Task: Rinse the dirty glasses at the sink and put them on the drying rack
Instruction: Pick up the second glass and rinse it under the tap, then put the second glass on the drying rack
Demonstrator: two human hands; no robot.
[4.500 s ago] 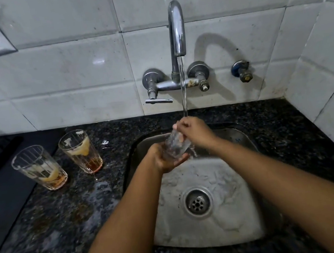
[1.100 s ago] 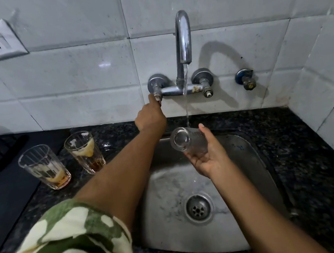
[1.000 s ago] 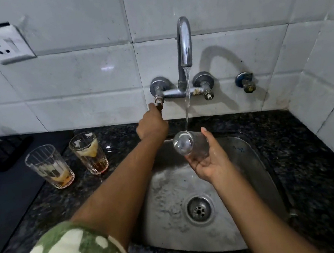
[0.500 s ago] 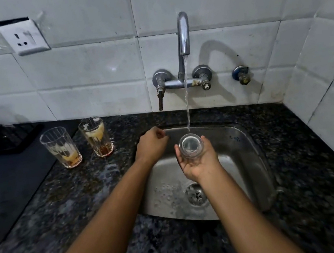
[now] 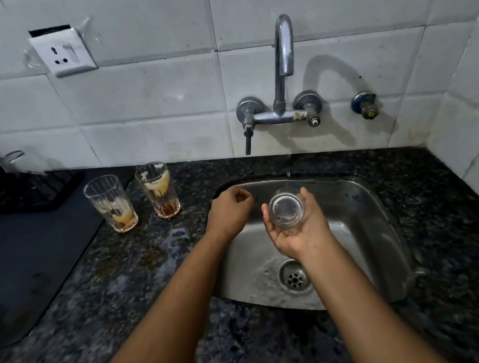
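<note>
My right hand holds a clear rinsed glass over the steel sink, its round end turned toward me. My left hand hovers at the sink's left rim with fingers curled and nothing in it. Two dirty ribbed glasses stand on the counter to the left: one with pale residue, the other with brown dregs. The tap above the sink shows no stream. A black drying rack sits at the far left, with a clear glass standing on it.
A dark mat covers the counter left of the dirty glasses. The black granite counter is wet near the sink. A wall socket hangs above. A side valve sticks out right of the tap. The tiled wall closes in on the right.
My left hand came down from the tap lever to the sink's rim, and the water stream stopped. My right hand turned the glass from lying sideways to facing me.
</note>
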